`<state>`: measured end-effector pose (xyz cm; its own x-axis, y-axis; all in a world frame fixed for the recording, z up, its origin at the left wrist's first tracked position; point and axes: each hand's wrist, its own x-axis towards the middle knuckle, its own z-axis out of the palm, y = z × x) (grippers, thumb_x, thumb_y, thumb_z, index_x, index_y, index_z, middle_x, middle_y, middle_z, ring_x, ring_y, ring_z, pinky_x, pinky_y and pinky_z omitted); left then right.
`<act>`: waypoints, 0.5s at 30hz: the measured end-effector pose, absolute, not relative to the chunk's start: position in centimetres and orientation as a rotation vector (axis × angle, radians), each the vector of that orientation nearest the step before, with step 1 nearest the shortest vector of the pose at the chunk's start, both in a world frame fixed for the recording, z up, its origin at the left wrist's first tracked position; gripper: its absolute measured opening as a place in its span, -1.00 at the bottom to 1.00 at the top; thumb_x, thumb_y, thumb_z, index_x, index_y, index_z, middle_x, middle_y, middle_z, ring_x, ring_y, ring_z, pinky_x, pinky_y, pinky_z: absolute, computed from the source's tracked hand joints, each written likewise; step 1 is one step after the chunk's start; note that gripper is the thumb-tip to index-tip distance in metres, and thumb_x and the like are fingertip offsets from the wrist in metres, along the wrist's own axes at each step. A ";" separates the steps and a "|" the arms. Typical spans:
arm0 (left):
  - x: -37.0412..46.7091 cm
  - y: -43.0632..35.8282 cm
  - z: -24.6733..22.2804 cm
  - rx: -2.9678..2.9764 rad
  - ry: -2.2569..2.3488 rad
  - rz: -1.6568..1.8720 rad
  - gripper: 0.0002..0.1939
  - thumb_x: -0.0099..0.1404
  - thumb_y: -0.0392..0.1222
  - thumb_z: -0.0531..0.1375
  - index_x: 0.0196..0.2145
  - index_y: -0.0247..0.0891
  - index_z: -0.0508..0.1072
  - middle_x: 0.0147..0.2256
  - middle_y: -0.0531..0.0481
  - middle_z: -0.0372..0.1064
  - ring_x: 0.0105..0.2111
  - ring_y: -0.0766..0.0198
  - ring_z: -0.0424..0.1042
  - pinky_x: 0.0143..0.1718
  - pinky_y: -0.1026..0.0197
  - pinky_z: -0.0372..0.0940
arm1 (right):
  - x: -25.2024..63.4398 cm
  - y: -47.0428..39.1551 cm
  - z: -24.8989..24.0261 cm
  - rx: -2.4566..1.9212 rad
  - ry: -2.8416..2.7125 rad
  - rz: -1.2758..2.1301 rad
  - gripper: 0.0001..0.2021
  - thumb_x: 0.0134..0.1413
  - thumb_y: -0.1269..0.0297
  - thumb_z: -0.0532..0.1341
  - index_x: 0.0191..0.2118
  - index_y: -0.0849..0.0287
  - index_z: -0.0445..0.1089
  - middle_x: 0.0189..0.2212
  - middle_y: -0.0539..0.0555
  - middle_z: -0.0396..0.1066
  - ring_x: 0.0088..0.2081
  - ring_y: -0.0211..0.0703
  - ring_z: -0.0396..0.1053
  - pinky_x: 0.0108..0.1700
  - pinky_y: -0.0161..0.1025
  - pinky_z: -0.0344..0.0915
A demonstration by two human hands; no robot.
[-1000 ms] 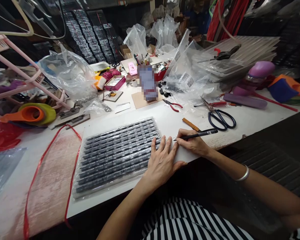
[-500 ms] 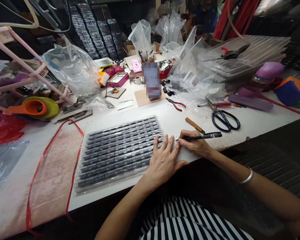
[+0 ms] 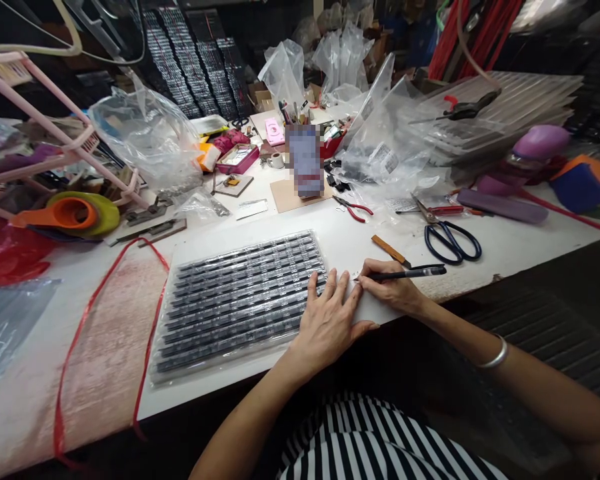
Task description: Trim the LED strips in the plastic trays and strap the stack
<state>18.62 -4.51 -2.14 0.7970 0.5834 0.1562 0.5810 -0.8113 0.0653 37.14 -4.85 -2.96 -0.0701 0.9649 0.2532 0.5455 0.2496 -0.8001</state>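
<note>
My right hand (image 3: 391, 285) is closed round a black pen (image 3: 413, 272), its tip on the white surface near the table's front edge. Small dark marks show just beyond the tip. My left hand (image 3: 327, 317) lies flat with fingers spread, its fingertips over the right edge of a clear plastic tray (image 3: 220, 352). Rows of dark strip-like pieces (image 3: 245, 293) with pale printing fill that tray. Past the right hand lies a cutter with a wooden-looking handle (image 3: 387, 248). Dark-handled scissors (image 3: 453, 241) rest to its right.
Red-handled pliers (image 3: 353, 208) and a pixelated upright object (image 3: 306, 161) stand farther back. Clear plastic bags (image 3: 380, 157) crowd the rear. A red ribbon (image 3: 93, 300) loops across the left side, near a pink rack (image 3: 55, 130). Stacked clear trays (image 3: 505, 100) sit at right.
The pen tip and right hand have shifted very slightly to the right, and a few more marks show by the tip. The left hand stays in place.
</note>
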 end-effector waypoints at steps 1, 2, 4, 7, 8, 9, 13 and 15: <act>18.6 -4.5 -2.1 2.963 0.959 0.265 -0.32 0.33 0.24 -0.10 0.23 -0.23 0.13 0.23 -0.20 0.09 0.26 -0.10 -0.03 0.24 -0.27 -0.21 | 37.2 -4.8 -3.0 -1.400 -1.737 0.658 -0.84 0.01 0.39 0.11 -0.56 0.18 0.22 -0.65 -0.08 0.22 -0.57 -0.35 0.12 -0.48 -0.32 0.07; 18.6 -4.5 -2.1 2.961 0.958 0.266 -0.33 0.33 0.24 -0.10 0.23 -0.23 0.13 0.23 -0.20 0.09 0.26 -0.10 -0.03 0.24 -0.28 -0.21 | 37.2 -4.8 -3.0 -1.400 -1.745 0.654 -0.84 0.01 0.39 0.11 -0.56 0.18 0.22 -0.65 -0.08 0.21 -0.57 -0.36 0.11 -0.48 -0.33 0.07; 18.6 -4.5 -2.1 2.957 0.959 0.266 -0.33 0.33 0.24 -0.11 0.23 -0.23 0.13 0.23 -0.20 0.10 0.26 -0.09 -0.02 0.24 -0.28 -0.21 | 37.2 -4.8 -3.1 -1.406 -1.748 0.647 -0.84 0.00 0.40 0.12 -0.56 0.18 0.22 -0.65 -0.09 0.21 -0.57 -0.36 0.11 -0.49 -0.33 0.06; 18.6 -4.5 -2.1 2.954 0.965 0.262 -0.32 0.33 0.25 -0.11 0.24 -0.23 0.13 0.23 -0.20 0.10 0.26 -0.09 -0.03 0.25 -0.26 -0.21 | 37.2 -4.8 -3.1 -1.417 -1.733 0.639 -0.84 0.01 0.39 0.11 -0.56 0.18 0.22 -0.64 -0.08 0.23 -0.56 -0.35 0.12 -0.48 -0.32 0.07; 18.6 -4.5 -2.1 2.955 0.965 0.260 -0.32 0.33 0.25 -0.11 0.24 -0.23 0.13 0.23 -0.20 0.09 0.26 -0.09 -0.03 0.25 -0.26 -0.22 | 37.2 -4.8 -3.1 -1.420 -1.728 0.641 -0.84 0.01 0.39 0.11 -0.56 0.18 0.22 -0.64 -0.08 0.23 -0.56 -0.35 0.13 -0.48 -0.32 0.07; 18.7 -4.5 -2.1 2.956 0.963 0.257 -0.32 0.33 0.25 -0.11 0.23 -0.23 0.13 0.23 -0.20 0.09 0.26 -0.09 -0.03 0.25 -0.26 -0.22 | 37.2 -4.8 -3.1 -1.422 -1.726 0.646 -0.84 0.01 0.39 0.11 -0.55 0.18 0.23 -0.64 -0.08 0.23 -0.56 -0.35 0.13 -0.47 -0.32 0.07; 18.7 -4.5 -2.1 2.956 0.961 0.253 -0.33 0.33 0.24 -0.11 0.23 -0.23 0.13 0.23 -0.20 0.09 0.26 -0.09 -0.03 0.25 -0.27 -0.21 | 37.2 -4.8 -3.0 -1.423 -1.716 0.646 -0.85 0.01 0.39 0.11 -0.55 0.18 0.23 -0.63 -0.07 0.24 -0.55 -0.35 0.14 -0.46 -0.32 0.08; 18.7 -4.5 -2.1 2.957 0.965 0.259 -0.33 0.33 0.24 -0.11 0.23 -0.23 0.13 0.23 -0.20 0.09 0.26 -0.09 -0.02 0.24 -0.28 -0.21 | 37.2 -4.8 -2.8 -1.421 -1.716 0.639 -0.84 0.00 0.39 0.11 -0.56 0.18 0.22 -0.64 -0.07 0.23 -0.56 -0.34 0.14 -0.47 -0.32 0.08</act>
<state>18.65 -4.50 -2.11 0.7950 0.5876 0.1506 0.5843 -0.8085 0.0706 37.16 -4.84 -2.84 -0.0485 0.9644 0.2599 0.5601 0.2417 -0.7924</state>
